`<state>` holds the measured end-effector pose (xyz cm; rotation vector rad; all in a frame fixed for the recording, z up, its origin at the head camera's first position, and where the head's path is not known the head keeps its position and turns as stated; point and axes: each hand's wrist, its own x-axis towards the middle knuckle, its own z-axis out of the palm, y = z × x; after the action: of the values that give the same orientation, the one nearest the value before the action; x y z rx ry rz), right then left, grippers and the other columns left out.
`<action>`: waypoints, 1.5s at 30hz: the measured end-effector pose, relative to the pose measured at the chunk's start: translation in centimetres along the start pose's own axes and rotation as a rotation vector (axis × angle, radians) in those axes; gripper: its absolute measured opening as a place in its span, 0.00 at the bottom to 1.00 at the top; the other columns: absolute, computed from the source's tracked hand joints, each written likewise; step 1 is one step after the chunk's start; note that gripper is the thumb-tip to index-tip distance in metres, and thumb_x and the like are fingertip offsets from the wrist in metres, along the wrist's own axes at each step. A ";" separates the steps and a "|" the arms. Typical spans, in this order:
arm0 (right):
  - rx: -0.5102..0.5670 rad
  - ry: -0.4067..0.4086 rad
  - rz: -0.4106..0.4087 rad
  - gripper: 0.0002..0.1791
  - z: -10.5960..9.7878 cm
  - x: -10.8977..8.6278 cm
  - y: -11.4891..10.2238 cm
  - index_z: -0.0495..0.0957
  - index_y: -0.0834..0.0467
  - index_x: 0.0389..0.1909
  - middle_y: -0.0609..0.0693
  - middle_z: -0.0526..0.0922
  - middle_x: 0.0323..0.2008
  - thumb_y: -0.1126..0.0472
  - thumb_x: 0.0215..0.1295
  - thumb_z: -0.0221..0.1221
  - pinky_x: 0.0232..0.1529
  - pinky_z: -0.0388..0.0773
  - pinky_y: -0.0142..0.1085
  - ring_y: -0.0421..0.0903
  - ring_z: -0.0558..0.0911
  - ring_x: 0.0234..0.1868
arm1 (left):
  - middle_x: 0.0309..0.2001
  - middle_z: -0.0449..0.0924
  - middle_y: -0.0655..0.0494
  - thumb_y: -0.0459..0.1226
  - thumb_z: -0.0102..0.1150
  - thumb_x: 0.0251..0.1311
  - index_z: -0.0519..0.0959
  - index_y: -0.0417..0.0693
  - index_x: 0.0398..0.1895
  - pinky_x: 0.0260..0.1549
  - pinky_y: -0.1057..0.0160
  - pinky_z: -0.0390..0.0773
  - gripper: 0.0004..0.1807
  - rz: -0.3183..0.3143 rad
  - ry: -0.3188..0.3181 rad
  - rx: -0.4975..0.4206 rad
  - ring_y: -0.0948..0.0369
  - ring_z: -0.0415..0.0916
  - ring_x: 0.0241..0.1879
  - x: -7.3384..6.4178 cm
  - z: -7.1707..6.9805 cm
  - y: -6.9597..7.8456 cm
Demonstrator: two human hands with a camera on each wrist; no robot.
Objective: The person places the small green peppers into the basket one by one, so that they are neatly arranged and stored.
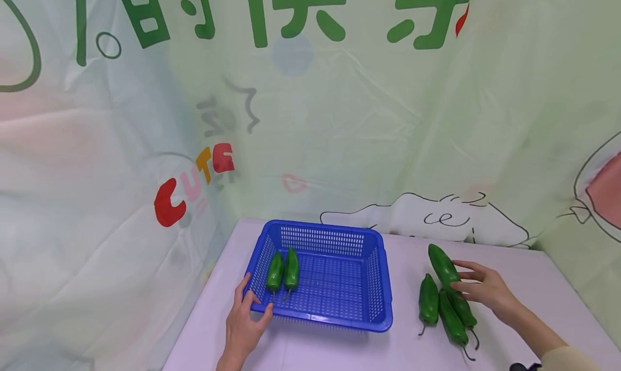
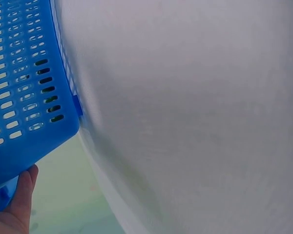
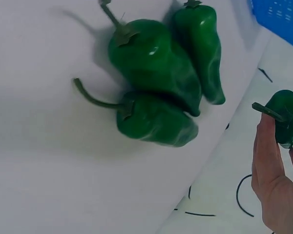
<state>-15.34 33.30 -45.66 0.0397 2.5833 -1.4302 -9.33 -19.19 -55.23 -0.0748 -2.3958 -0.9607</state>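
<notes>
A blue plastic basket (image 1: 315,323) stands on the table with two green peppers (image 1: 275,271) lying side by side at its left. My left hand (image 1: 244,322) holds the basket's front left corner, fingers and thumb at the rim; in the left wrist view the basket's slotted wall (image 2: 34,131) hides part of that hand. Over at the right, my right hand (image 1: 487,290) pinches a long green pepper (image 1: 441,263) between fingers and thumb, above the table. Just below it lie three more green peppers (image 1: 428,301) with stems, close together, seen clearly in the right wrist view (image 3: 146,58).
The table (image 1: 398,344) has a pale cover. A printed cloth (image 1: 339,134) hangs behind it and along the left side. A small black object (image 1: 521,366) shows at the bottom edge near the right sleeve (image 1: 567,360).
</notes>
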 end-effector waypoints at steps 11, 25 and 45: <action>0.059 -0.038 0.001 0.41 2.1 0.4 -1.8 0.55 0.67 0.67 0.77 0.64 0.58 0.60 0.57 0.64 0.40 0.79 0.43 0.52 0.81 0.44 | 0.68 0.60 0.52 0.45 0.69 0.46 0.67 0.53 0.26 0.15 0.73 0.61 0.18 0.008 0.005 0.014 0.64 0.70 0.25 0.0 0.1 -0.1; 0.085 -0.076 -0.026 0.39 4.8 0.4 -4.5 0.59 0.63 0.67 0.74 0.66 0.57 0.61 0.55 0.65 0.39 0.79 0.42 0.55 0.78 0.48 | 0.68 0.60 0.54 0.45 0.69 0.46 0.67 0.53 0.26 0.15 0.72 0.62 0.17 -0.014 0.001 0.005 0.62 0.72 0.30 0.0 0.0 0.1; 0.098 -0.116 -0.041 0.38 8.8 0.1 -8.6 0.63 0.61 0.65 0.68 0.74 0.53 0.62 0.52 0.66 0.37 0.79 0.43 0.52 0.81 0.43 | 0.68 0.61 0.52 0.45 0.69 0.45 0.67 0.53 0.26 0.16 0.72 0.62 0.18 0.008 0.013 0.002 0.61 0.73 0.30 0.0 0.1 -0.3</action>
<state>-15.05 21.31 -43.06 -0.0805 2.4335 -1.5249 -9.44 -19.33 -55.48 -0.0773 -2.3829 -0.9530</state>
